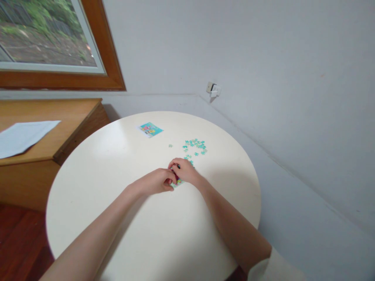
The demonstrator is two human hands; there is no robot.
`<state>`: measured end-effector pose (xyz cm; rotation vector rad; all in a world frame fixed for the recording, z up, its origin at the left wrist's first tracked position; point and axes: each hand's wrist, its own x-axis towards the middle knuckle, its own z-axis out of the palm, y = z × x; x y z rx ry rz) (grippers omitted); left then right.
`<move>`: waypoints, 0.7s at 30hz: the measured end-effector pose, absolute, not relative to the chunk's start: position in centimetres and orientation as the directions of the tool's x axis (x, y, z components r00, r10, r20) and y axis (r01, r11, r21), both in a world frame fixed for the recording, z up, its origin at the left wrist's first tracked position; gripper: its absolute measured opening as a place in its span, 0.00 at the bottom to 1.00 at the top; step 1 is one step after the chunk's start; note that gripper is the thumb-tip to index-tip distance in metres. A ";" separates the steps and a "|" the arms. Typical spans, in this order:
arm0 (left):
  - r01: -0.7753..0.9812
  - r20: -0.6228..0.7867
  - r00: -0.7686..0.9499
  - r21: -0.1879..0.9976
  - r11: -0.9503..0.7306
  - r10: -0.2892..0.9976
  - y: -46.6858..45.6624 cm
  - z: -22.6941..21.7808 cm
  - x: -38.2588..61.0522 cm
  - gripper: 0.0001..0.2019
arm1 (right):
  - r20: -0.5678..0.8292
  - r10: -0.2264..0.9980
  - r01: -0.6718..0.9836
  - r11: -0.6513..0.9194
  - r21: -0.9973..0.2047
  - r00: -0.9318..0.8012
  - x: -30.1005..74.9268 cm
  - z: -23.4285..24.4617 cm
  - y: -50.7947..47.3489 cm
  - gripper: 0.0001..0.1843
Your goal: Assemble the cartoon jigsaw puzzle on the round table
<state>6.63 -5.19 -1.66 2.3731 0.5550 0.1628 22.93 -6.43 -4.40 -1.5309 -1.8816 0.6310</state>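
Observation:
A partly joined jigsaw puzzle [178,181], with red, yellow and green on it, lies on the white round table under both hands, which cover most of it. My left hand [156,181] comes in from the left, its thumb and curled fingers closed on the puzzle's left side. Over the top and right side bends my right hand [185,171], fingers curled down against the puzzle and close to the left fingertips. Whether a single loose piece is between the fingers is hidden. Just beyond the right hand lie scattered teal and pale jigsaw pieces [196,144].
A lone jigsaw piece [170,146] lies left of the scattered ones. Farther back is a colourful picture card [150,129]. The round table [93,195] stands by a wall with a socket and plug [213,89]. To the left, a wooden cabinet [79,113] bears a white sheet [26,134].

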 end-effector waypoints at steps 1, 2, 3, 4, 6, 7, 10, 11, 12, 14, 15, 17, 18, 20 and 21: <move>0.337 -0.024 0.904 0.658 -0.674 0.428 -5.1 -1.8 6.6 0.01 | 0.168 0.977 0.680 0.214 -0.701 -0.133 22.9 -4.4 -6.4 0.16; 0.331 -0.021 0.905 0.662 -0.673 0.425 -5.1 -1.9 6.6 0.01 | 0.168 0.977 0.681 0.214 -0.700 -0.134 22.9 -4.4 -6.4 0.16; 0.330 -0.020 0.905 0.665 -0.670 0.425 -5.1 -2.0 6.6 0.01 | 0.167 0.977 0.682 0.214 -0.699 -0.136 22.9 -4.4 -6.4 0.16; 0.331 -0.022 0.904 0.666 -0.668 0.427 -5.0 -2.1 6.6 0.00 | 0.166 0.977 0.682 0.215 -0.699 -0.138 22.9 -4.4 -6.4 0.16; 0.339 -0.028 0.901 0.667 -0.663 0.432 -5.0 -2.2 6.7 0.01 | 0.163 0.977 0.680 0.214 -0.701 -0.138 22.9 -4.4 -6.4 0.16; 0.343 -0.031 0.900 0.667 -0.661 0.436 -5.0 -2.3 6.7 0.01 | 0.163 0.977 0.679 0.213 -0.702 -0.138 22.9 -4.3 -6.4 0.16; 0.345 -0.035 0.899 0.670 -0.658 0.437 -4.9 -2.4 6.7 0.02 | 0.159 0.978 0.680 0.208 -0.703 -0.136 22.9 -4.2 -6.4 0.16; 0.341 -0.033 0.900 0.672 -0.657 0.434 -4.9 -2.5 6.7 0.03 | 0.158 0.978 0.681 0.208 -0.702 -0.136 22.9 -4.2 -6.4 0.16; 0.335 -0.029 0.902 0.675 -0.657 0.430 -4.9 -2.5 6.7 0.03 | 0.159 0.978 0.684 0.210 -0.699 -0.138 22.9 -4.2 -6.4 0.16; 0.318 -0.020 0.908 0.681 -0.660 0.418 -4.9 -2.5 6.6 0.03 | 0.162 0.976 0.688 0.215 -0.693 -0.143 22.9 -4.2 -6.4 0.16; 0.310 -0.014 0.911 0.683 -0.662 0.412 -4.9 -2.5 6.6 0.03 | 0.164 0.976 0.688 0.219 -0.692 -0.146 22.9 -4.2 -6.4 0.16; 0.299 -0.007 0.914 0.685 -0.664 0.405 -5.0 -2.3 6.6 0.03 | 0.167 0.975 0.688 0.222 -0.691 -0.146 22.9 -4.3 -6.4 0.16; 0.296 -0.006 0.916 0.687 -0.664 0.402 -5.0 -2.2 6.5 0.03 | 0.169 0.975 0.686 0.222 -0.693 -0.145 22.9 -4.3 -6.4 0.16; 0.297 -0.010 0.916 0.688 -0.662 0.401 -5.1 -1.9 6.5 0.04 | 0.173 0.975 0.682 0.222 -0.696 -0.141 22.9 -4.4 -6.4 0.16; 0.299 -0.014 0.916 0.688 -0.661 0.400 -5.2 -1.8 6.5 0.04 | 0.174 0.975 0.680 0.222 -0.698 -0.140 22.9 -4.4 -6.4 0.16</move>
